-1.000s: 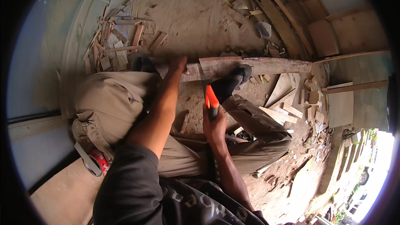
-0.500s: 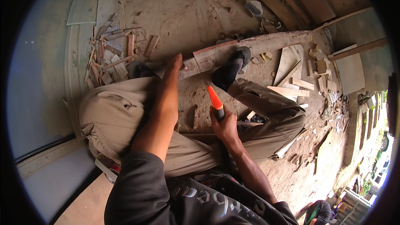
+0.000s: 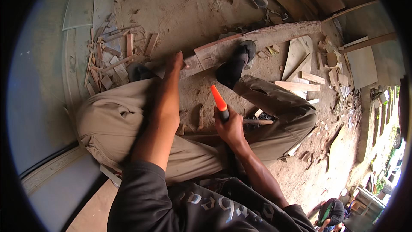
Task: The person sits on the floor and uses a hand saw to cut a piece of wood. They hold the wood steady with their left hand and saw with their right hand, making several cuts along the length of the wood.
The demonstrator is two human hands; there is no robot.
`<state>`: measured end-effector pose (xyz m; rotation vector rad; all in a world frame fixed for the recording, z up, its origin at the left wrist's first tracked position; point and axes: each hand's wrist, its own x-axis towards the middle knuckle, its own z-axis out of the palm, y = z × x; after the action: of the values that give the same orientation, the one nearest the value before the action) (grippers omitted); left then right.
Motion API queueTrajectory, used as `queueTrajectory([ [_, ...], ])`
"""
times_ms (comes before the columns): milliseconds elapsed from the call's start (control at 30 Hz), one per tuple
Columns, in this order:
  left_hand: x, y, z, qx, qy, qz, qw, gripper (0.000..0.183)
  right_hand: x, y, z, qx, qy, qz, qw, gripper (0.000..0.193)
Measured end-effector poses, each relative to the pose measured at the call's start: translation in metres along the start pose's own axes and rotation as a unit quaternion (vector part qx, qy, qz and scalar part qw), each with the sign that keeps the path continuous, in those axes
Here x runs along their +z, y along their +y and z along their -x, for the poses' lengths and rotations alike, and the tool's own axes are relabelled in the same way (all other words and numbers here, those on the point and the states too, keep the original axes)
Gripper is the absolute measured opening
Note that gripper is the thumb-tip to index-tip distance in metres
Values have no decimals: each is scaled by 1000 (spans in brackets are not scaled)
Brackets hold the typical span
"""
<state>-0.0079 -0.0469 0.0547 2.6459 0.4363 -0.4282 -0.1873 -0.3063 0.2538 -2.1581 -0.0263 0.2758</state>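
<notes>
A long, weathered wooden plank (image 3: 214,56) lies across in front of me. My left hand (image 3: 176,62) grips it near its left part, fingers partly hidden behind the wrist. My right foot in a dark shoe (image 3: 244,53) presses against the plank. My right hand (image 3: 229,125) is closed round the black grip of a hand tool (image 3: 219,99) with a bright orange tapered part pointing forward. The tool's kind is hard to make out from this angle. It is held between my bent legs, apart from the plank.
Wood offcuts (image 3: 128,45) lie piled on the left, with more scraps (image 3: 298,86) to the right. A stick or handle (image 3: 257,121) lies beside my right hand. Boards (image 3: 360,66) lean at the far right. Another person (image 3: 330,212) is at the lower right.
The whole view has shifted slightly. The orange part of the tool has tilted a little to the left. My left hand keeps its place on the plank.
</notes>
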Motion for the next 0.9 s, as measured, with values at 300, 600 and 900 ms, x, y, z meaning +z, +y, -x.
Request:
queueTrajectory([
  [300, 6, -8, -2, 27, -4, -55, 998, 74, 82, 68, -84, -13, 6, -83, 996, 26],
  [600, 20, -18, -6, 80, 8, -30, 996, 66, 62, 82, -92, 19, -105, -77, 991, 35],
  [900, 7, -42, 3, 77, 71, 255, 961, 48, 4, -18, -35, 45, -51, -52, 996, 31],
])
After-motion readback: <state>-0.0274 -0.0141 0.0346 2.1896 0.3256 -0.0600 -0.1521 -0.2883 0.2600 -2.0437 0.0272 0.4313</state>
